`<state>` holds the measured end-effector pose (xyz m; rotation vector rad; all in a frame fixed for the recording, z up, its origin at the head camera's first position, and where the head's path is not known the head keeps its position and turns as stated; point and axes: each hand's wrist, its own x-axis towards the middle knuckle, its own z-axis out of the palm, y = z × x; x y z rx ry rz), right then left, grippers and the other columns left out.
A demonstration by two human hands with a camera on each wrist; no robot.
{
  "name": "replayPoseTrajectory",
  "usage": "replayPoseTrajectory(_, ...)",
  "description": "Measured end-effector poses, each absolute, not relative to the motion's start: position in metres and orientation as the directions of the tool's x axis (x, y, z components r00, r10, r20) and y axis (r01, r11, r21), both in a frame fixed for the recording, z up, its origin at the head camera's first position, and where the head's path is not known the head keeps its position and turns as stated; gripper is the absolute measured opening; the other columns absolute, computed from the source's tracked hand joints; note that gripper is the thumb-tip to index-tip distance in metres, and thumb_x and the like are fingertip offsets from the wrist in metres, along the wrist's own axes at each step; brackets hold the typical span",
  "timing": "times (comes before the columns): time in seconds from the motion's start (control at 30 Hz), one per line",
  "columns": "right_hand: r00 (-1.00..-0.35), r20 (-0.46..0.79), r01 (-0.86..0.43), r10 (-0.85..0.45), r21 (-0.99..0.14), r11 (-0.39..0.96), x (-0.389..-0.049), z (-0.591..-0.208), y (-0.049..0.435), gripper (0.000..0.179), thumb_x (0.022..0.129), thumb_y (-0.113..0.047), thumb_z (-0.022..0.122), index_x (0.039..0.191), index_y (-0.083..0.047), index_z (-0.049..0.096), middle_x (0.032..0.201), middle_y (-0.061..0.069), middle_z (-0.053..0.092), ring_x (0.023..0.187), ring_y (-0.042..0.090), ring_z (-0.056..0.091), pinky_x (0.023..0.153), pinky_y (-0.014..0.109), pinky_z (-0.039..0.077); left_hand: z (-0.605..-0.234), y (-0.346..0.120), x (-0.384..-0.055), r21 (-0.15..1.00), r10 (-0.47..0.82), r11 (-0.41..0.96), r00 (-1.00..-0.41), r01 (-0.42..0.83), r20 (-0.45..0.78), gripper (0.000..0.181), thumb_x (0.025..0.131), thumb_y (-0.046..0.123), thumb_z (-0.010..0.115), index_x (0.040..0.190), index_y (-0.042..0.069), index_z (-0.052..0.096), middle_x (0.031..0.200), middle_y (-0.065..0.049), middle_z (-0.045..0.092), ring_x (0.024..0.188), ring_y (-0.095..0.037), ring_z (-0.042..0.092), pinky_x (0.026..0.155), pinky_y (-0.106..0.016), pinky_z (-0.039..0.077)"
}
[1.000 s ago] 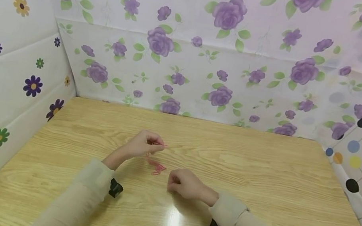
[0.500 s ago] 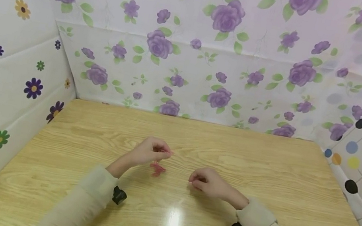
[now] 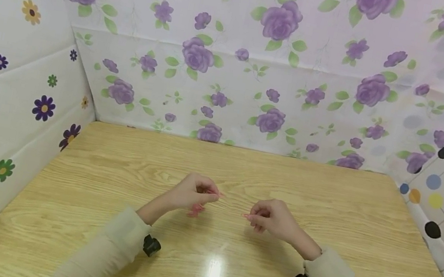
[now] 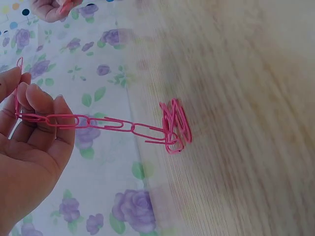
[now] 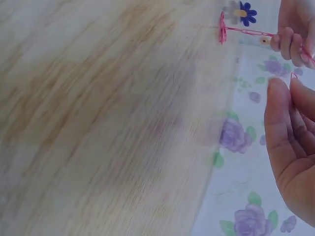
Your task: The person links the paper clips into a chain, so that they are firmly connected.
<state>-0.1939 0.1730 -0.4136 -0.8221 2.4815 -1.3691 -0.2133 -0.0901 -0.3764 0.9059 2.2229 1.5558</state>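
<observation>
My left hand [image 3: 193,193] pinches the end link of a chain of pink paper clips [image 4: 106,123] between thumb and finger. From there the chain runs past the fingers down to the table, where its far links lie bunched in a small heap [image 4: 174,125]. That end clip [image 4: 19,88] points up out of the fingertips. A short way to the right, my right hand [image 3: 276,220] pinches a single pink paper clip [image 3: 246,215], whose tip pokes out toward the left hand. In the right wrist view most of this clip [image 5: 294,75] is hidden by the fingers.
Both hands are over the middle of a wooden table [image 3: 328,192]. A flowered cloth wall [image 3: 229,95] stands behind it, with patterned side walls [image 3: 6,120] left and right. Each wrist wears a small black camera [image 3: 151,246].
The right hand has moved right and lifted, and a pink paper clip now shows in its fingertips. The left hand has drifted right with the chain's end.
</observation>
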Motion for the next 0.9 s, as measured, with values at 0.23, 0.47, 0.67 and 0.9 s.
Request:
replayPoseTrajectory(0.23, -0.843, 0.127, -0.375, -0.522, -0.835, 0.402, -0.191, -0.408, 0.176, 0.008, 0.087, 0.001, 0.058, 0.087, 0.006, 0.064, 0.073, 0.017, 0.064, 0.062, 0.028, 0.062, 0.057, 0.041, 0.052, -0.376, -0.081, -0.208, 0.906, 0.636, 0.243, -0.762, 0.346, 0.121, 0.01, 0.087, 0.004, 0.06, 0.087, -0.003, 0.067, 0.062, 0.003, 0.055, 0.05, -0.009, 0.042, 0.047, -0.02, 0.036)
replayPoseTrajectory(0.47, -0.861, 0.232, -0.448, -0.453, -0.768, 0.457, -0.189, -0.4, 0.175, 0.007, 0.085, 0.0, 0.061, 0.087, 0.001, 0.068, 0.072, 0.008, 0.065, 0.061, 0.021, 0.061, 0.055, 0.03, 0.051, -0.372, -0.073, -0.203, 0.91, 0.618, 0.239, -0.776, 0.338, 0.126, 0.011, 0.086, 0.003, 0.06, 0.087, -0.006, 0.067, 0.07, -0.009, 0.061, 0.054, -0.008, 0.046, 0.05, -0.019, 0.039)
replayPoseTrajectory(0.67, -0.851, 0.317, -0.498, -0.419, -0.738, 0.455, -0.185, -0.394, 0.17, 0.005, 0.083, 0.001, 0.063, 0.085, 0.002, 0.067, 0.07, 0.006, 0.064, 0.059, 0.019, 0.061, 0.052, 0.024, 0.05, -0.368, -0.067, -0.201, 0.906, 0.631, 0.244, -0.767, 0.345, 0.122, 0.013, 0.088, 0.005, 0.059, 0.085, -0.004, 0.068, 0.064, -0.001, 0.057, 0.055, -0.011, 0.048, 0.051, -0.021, 0.041)
replayPoseTrajectory(0.9, -0.801, 0.472, -0.599, -0.368, -0.63, 0.495, -0.183, -0.396, 0.165, 0.011, 0.078, 0.005, 0.067, 0.078, -0.006, 0.063, 0.071, 0.0, 0.063, 0.06, 0.008, 0.059, 0.054, 0.021, 0.049, -0.361, -0.057, -0.196, 0.885, 0.654, 0.259, -0.744, 0.388, 0.135, 0.016, 0.089, 0.003, 0.056, 0.081, -0.007, 0.066, 0.067, -0.021, 0.059, 0.054, -0.006, 0.049, 0.051, -0.02, 0.04)
